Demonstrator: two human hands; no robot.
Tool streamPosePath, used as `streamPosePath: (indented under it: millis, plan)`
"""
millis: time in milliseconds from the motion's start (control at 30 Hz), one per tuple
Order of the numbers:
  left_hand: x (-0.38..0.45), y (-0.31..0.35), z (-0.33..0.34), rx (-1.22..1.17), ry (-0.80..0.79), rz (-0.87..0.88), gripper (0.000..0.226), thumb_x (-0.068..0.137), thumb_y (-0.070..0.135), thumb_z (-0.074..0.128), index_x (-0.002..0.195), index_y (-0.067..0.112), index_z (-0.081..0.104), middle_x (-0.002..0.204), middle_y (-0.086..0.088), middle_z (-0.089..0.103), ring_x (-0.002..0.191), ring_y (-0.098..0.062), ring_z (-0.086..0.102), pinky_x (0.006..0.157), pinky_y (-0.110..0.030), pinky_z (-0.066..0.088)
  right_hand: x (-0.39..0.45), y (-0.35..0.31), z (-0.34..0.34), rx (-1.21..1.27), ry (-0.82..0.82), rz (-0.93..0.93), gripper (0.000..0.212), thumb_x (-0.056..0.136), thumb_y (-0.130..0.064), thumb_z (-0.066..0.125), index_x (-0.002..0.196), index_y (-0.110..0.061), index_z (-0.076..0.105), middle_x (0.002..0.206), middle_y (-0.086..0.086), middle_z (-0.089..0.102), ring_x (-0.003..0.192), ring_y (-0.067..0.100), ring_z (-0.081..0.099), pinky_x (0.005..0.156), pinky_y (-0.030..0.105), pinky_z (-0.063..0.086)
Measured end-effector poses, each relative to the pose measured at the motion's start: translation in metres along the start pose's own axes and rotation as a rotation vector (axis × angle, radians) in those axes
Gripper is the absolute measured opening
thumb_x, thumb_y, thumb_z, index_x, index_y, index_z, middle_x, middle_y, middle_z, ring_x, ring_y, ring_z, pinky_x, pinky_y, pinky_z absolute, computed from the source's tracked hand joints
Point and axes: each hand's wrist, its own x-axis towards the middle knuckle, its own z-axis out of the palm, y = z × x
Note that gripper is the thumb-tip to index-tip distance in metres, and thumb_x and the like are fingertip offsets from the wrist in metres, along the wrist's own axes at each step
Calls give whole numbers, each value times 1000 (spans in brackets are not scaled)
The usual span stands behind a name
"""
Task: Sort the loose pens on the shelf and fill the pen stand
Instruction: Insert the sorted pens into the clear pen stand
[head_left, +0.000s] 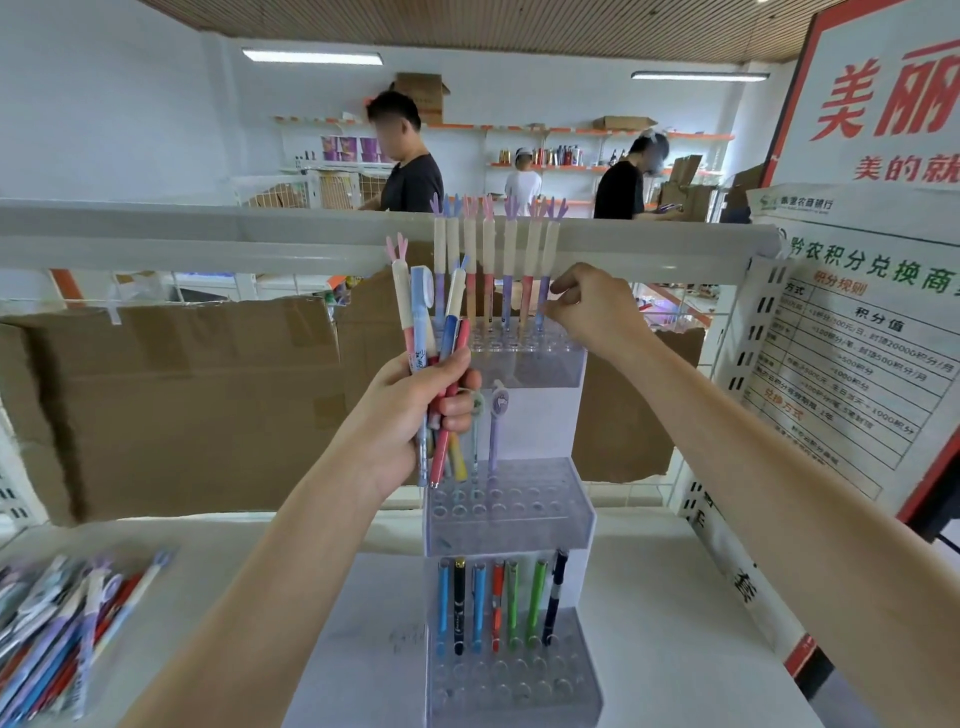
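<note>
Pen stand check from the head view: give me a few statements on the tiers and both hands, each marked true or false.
1. The left hand grips a bundle of pens. True.
2. The right hand rests on the shelf, holding nothing. False: it pinches the rightmost rabbit-ear pen in the top tier.
3. The bottom tier holds seven pens in its back row. True.
4. The middle tier is full. False: most of its holes are empty.
5. Loose pens lie at the shelf's left. True.
</note>
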Motion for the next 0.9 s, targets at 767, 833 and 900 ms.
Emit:
streamPosePath:
  millis: [767, 833, 900]
  plan:
    - [-3, -13, 9, 131, -7, -39, 13, 92, 5, 50, 83, 0, 56, 65, -7, 58, 47, -10, 44, 42, -17, 37, -45, -40, -19, 810, -19, 20, 14, 98, -22, 48, 85, -15, 50, 69, 5, 61, 41, 4, 45, 44, 18, 34]
    - [-3, -10, 4, 99, 36, -30, 16, 93, 5, 50, 79, 2, 57, 63, -6, 59, 46, -10, 45, 42, -17, 37, -34, -33, -32, 728, 104, -61, 13, 100, -23, 42, 88, -20, 41, 75, 12, 65, 47, 14, 56, 43, 21, 39]
    - [-3, -7, 1, 53, 66, -14, 11, 93, 8, 50, 86, 0, 56, 64, -7, 59, 46, -10, 47, 41, -18, 39, -24, -23, -36, 550, 156, -95, 6, 100, -20, 42, 97, -18, 38, 81, 14, 66, 56, 21, 62, 47, 24, 47]
